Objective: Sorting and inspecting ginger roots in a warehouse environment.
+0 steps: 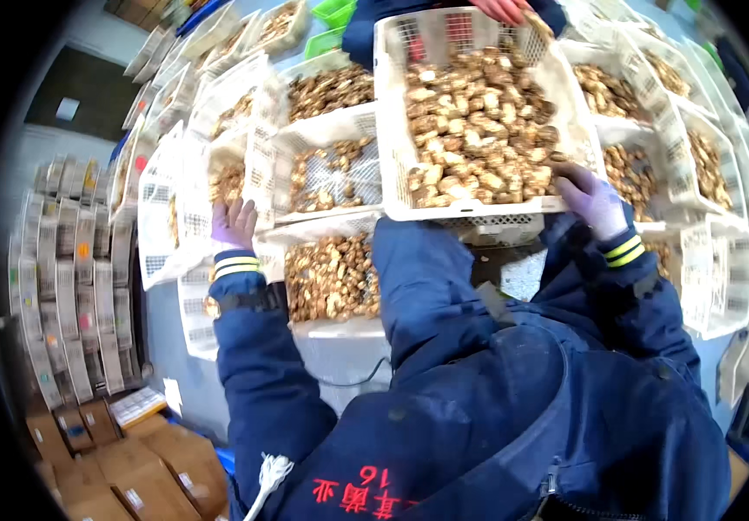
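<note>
A large white plastic crate (478,210) stands before me, filled with brown and cream mushrooms (478,130). My right hand (586,198), in a pale purple glove, reaches over its near right corner, fingertips at the mushrooms; whether they grip one is hidden. Away to the left, my left hand (233,225), gloved alike, is raised with fingers apart and nothing visible in it. It is nearest a white crate of mushrooms (228,181). Between my hands, a sparsely filled crate (329,216) shows its lattice bottom, and a fuller heap of mushrooms (332,277) lies in a crate closer to me.
Across the large crate, another person's hand (503,10) is at its far rim. More mushroom crates (713,221) line the right side. Stacked crates (78,286) stand far left, above cardboard boxes (153,469). Green baskets (332,26) are at the back.
</note>
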Demonstrator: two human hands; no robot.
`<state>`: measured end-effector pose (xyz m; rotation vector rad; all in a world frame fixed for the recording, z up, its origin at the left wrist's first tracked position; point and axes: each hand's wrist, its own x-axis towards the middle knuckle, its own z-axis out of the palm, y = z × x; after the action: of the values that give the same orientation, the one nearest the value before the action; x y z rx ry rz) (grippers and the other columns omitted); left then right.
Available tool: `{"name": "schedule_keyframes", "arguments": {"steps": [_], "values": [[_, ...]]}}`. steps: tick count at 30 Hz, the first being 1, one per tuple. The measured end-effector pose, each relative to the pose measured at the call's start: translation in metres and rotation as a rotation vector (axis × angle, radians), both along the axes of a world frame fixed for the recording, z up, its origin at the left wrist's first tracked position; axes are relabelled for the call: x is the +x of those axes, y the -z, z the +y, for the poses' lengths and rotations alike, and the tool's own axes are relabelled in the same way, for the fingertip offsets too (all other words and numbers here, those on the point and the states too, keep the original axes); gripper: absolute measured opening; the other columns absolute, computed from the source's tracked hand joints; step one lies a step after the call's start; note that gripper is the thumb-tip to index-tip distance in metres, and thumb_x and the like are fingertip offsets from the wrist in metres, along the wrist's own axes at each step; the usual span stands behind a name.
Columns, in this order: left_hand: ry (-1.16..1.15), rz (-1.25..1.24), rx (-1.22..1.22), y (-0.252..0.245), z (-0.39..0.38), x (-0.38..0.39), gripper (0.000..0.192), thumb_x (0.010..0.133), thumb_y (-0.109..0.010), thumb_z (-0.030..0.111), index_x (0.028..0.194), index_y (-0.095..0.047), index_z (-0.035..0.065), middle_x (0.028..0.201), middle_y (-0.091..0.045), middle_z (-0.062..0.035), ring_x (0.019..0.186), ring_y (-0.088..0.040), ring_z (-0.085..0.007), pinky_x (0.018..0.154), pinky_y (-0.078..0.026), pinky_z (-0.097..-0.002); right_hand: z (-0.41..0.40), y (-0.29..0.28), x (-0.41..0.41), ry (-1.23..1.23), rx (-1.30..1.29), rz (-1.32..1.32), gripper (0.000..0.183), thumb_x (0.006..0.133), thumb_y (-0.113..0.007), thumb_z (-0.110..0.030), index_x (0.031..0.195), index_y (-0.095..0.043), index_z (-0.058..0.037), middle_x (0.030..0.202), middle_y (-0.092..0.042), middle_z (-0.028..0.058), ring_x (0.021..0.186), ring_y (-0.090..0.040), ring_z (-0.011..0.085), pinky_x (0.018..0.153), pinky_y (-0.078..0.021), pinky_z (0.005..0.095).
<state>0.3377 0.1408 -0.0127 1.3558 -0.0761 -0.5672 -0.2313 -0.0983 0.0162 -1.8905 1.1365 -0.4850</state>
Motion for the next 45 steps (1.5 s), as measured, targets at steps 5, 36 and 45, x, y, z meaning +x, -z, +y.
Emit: {"name": "schedule_keyframes", "arguments": {"steps": [5,36,45], "values": [[0.633,-0.110,-0.002,-0.065,-0.078,-0.113,0.042,0.106,-0.048,0.021,0.139,-0.050,-0.0042,0.128,-0.062,-0.0202,0.106,-0.068,-0.0244,0.088,-0.058,-0.0313,0.007,-0.011,-0.004,0.048,0.208,-0.125,0.036,0.097,-0.057,-0.025,0.128,-0.063,-0.0069,0.104,-0.071,0.0130,0.092,-0.068,0.0219,0.082,-0.0518,0.0324],[1.554,-1.501,1.244,0.051,-0.391,-0.295,0.066,0.069,-0.086,0.034,0.129,-0.066,0.0152,0.134,-0.053,-0.0211,0.120,-0.059,-0.0388,0.104,-0.049,-0.0430,-0.006,0.005,-0.015,0.030,-0.120,-0.231,0.030,0.094,-0.059,-0.025,0.117,-0.068,-0.0091,0.095,-0.071,0.0168,0.089,-0.070,0.0337,0.077,-0.0563,0.0418],[1.463,-0.509,0.386,-0.063,-0.268,-0.286,0.049,0.086,-0.076,0.025,0.125,-0.066,-0.0014,0.108,-0.070,-0.0056,0.092,-0.062,-0.0113,0.084,-0.050,-0.0262,-0.005,-0.007,-0.009,0.096,0.094,-0.204,0.037,0.094,-0.058,-0.028,0.125,-0.065,-0.0083,0.105,-0.071,0.0194,0.099,-0.069,0.0338,0.086,-0.0547,0.0393]]}}
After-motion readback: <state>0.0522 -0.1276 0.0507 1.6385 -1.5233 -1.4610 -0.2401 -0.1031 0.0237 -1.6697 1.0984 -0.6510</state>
